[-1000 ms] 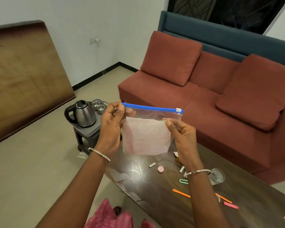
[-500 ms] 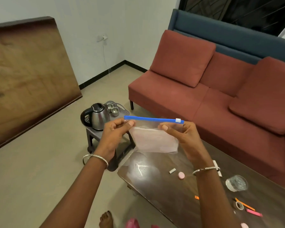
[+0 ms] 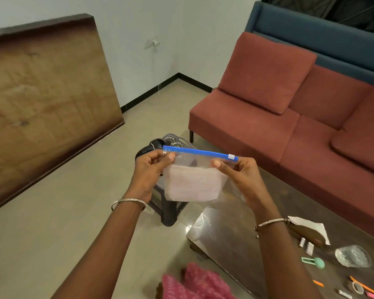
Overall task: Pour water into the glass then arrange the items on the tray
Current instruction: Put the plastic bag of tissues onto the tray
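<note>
Blue-zipped bag (image 3: 192, 182) stays lifted; left hand (image 3: 148, 171) and right hand (image 3: 240, 175) pinch its top, right one shifted up since earlier. Glass (image 3: 352, 255) sits untouched, near right on surface (image 3: 235, 238); kettle (image 3: 154, 144) behind bag. Pouring unstarted.

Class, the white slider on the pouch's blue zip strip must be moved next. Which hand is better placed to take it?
Likely the right hand: it pinches the clear plastic pouch below the white slider at that end of the blue zip strip. The left hand pinches the opposite corner.
</note>
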The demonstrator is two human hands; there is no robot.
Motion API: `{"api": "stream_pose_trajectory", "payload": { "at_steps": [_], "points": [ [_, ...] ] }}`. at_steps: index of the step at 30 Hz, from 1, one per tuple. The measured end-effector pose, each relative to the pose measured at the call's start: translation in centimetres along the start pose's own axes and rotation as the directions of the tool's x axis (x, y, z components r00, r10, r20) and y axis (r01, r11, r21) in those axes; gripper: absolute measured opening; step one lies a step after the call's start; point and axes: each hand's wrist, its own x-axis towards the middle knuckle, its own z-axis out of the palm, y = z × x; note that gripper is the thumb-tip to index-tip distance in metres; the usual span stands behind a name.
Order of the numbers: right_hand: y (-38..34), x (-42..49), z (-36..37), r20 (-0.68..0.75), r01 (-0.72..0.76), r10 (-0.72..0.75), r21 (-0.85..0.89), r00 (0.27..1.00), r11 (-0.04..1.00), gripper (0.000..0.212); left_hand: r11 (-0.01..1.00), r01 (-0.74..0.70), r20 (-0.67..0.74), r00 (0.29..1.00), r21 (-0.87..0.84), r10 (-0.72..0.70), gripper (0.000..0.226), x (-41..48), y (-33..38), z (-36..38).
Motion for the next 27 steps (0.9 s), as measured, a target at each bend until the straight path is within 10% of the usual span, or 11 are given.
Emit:
{"api": "stream_pose_trajectory", "payload": {
  "at_steps": [8, 14, 22, 27],
  "points": [
    [2.9, 7.8, 3.3, -0.151, -0.020, 0.028, 0.058, 0.988, 0.998, 0.037, 0.995, 0.068, -0.129, 0.989, -0.080, -0.078, 0.015, 7.9, -1.2, -3.2],
    [5.7, 15.7, 5.6, -0.305, 0.041, -0.035, 0.012, 0.952, 0.999, 0.017, 0.975, 0.071, -0.224, 0.974, 0.211, -0.023, 0.025, 16.9, -2.5, -4.6],
    [8.1, 25.6, 5.5, -0.315, -0.160, 0.060, -0.305, 0.947, 0.939, 0.049, 0.978, 0.126, -0.062, 0.991, 0.164, -0.117, 0.009, 29.6, -2.3, -2.8],
    [8.8, 30.7, 5.6, -0.443, -0.157, -0.117, -0.534, 0.889, 0.831, 0.024, 0.913, -0.011, 0.225, 0.970, 0.408, -0.089, 0.035, 36.3, -2.3, -3.0]
  ]
}}
